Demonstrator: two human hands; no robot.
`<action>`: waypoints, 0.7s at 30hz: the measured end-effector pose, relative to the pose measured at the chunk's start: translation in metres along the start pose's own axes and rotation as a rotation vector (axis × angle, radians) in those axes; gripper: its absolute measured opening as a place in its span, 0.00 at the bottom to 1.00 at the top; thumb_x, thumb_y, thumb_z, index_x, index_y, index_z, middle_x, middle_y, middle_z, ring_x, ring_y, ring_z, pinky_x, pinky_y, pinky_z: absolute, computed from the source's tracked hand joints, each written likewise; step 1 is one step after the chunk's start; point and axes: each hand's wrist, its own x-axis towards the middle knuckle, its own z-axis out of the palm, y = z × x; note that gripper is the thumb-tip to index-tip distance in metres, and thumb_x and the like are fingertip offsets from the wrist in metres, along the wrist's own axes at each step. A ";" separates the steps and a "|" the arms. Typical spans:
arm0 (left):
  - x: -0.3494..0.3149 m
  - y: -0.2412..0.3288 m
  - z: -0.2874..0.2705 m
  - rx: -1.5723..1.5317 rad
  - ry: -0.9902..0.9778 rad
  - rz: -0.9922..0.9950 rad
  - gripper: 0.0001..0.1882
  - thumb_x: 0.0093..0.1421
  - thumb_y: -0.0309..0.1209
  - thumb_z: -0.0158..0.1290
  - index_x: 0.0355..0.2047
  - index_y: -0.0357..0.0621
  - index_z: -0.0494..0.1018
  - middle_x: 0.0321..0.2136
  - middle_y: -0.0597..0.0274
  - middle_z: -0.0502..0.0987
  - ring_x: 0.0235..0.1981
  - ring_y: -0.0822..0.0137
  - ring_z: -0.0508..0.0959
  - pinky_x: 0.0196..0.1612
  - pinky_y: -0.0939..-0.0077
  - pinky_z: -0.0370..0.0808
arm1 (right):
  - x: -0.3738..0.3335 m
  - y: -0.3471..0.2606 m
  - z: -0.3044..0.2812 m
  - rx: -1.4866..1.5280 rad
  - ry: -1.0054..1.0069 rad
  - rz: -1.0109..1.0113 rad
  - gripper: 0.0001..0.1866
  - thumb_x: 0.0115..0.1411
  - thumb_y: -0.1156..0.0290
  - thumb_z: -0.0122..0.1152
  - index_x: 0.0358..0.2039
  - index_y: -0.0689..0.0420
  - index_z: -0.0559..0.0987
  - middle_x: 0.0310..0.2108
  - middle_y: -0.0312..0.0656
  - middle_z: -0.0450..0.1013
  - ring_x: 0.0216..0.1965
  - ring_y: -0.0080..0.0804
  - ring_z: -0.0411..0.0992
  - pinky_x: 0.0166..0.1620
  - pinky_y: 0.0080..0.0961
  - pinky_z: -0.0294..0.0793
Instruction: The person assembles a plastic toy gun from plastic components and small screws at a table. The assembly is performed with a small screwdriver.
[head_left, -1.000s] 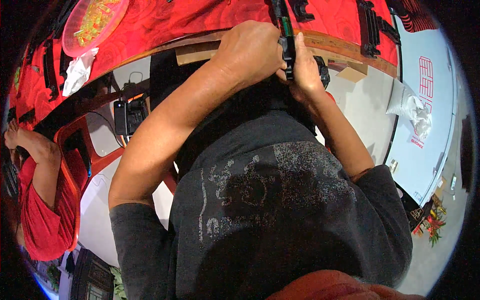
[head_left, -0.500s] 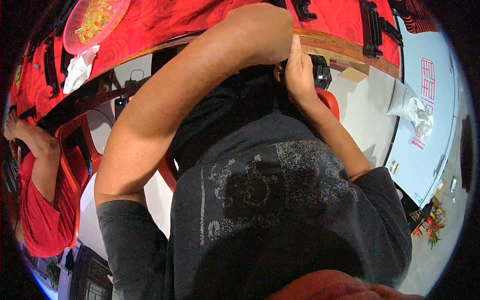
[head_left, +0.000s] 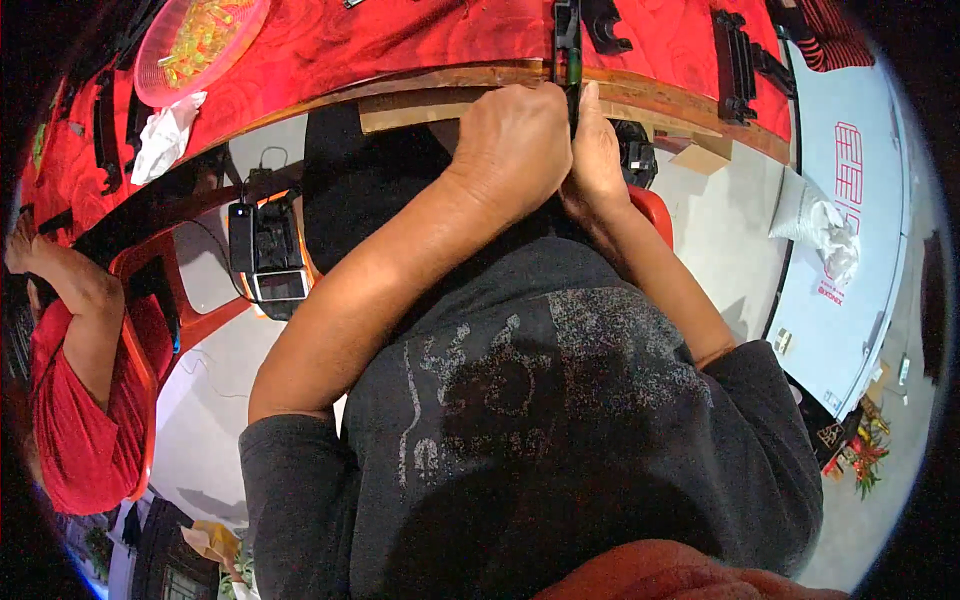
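Observation:
In front of my body, at the near edge of the red-covered table [head_left: 420, 45], both hands come together on a long, narrow black plastic part [head_left: 567, 40]. Its upper end reaches over the table, with a greenish glint low on it. My left hand [head_left: 515, 138] is closed in a fist against the part's lower end. My right hand [head_left: 598, 155] is closed beside it, one digit lying straight along the part. The lower end and most of the fingertips are hidden. Just right of the part, other black plastic pieces [head_left: 740, 75] lie on the cloth.
A pink basket [head_left: 150, 90] of small yellowish clear pieces and a crumpled white tissue [head_left: 165, 135] are at the table's left. Another person in red [head_left: 75, 420] sits far left. Black devices [head_left: 262, 240] rest beside me. A large white panel [head_left: 830, 290] stands right.
My left forearm has come down and inward, bringing the left fist nearer my body. The black part, earlier hidden, now shows above my hands. My right hand has hardly moved.

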 end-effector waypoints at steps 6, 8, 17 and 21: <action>0.007 -0.009 -0.017 -0.015 -0.084 -0.026 0.12 0.50 0.30 0.50 0.23 0.32 0.78 0.24 0.37 0.77 0.28 0.41 0.79 0.35 0.52 0.77 | -0.014 -0.016 -0.002 0.221 -0.118 0.138 0.25 0.68 0.45 0.37 0.39 0.53 0.73 0.28 0.33 0.72 0.26 0.26 0.69 0.26 0.26 0.66; 0.009 -0.010 -0.023 -0.040 -0.143 -0.022 0.12 0.50 0.30 0.50 0.24 0.33 0.78 0.24 0.38 0.77 0.30 0.41 0.79 0.35 0.52 0.76 | -0.015 -0.018 -0.001 0.247 -0.101 0.166 0.24 0.68 0.45 0.37 0.38 0.52 0.73 0.27 0.32 0.72 0.24 0.24 0.67 0.23 0.23 0.62; 0.020 -0.003 -0.037 0.058 -0.253 -0.010 0.11 0.49 0.31 0.52 0.26 0.36 0.79 0.25 0.40 0.78 0.31 0.44 0.80 0.35 0.54 0.77 | -0.018 -0.019 0.005 0.158 -0.069 0.113 0.31 0.69 0.43 0.29 0.28 0.53 0.73 0.17 0.32 0.66 0.17 0.23 0.63 0.20 0.22 0.59; 0.022 -0.003 -0.039 0.095 -0.257 -0.012 0.11 0.47 0.32 0.55 0.27 0.36 0.79 0.25 0.41 0.79 0.31 0.45 0.81 0.35 0.54 0.77 | -0.018 -0.020 0.006 0.166 -0.060 0.111 0.30 0.69 0.42 0.29 0.29 0.53 0.73 0.17 0.32 0.66 0.17 0.23 0.63 0.20 0.22 0.60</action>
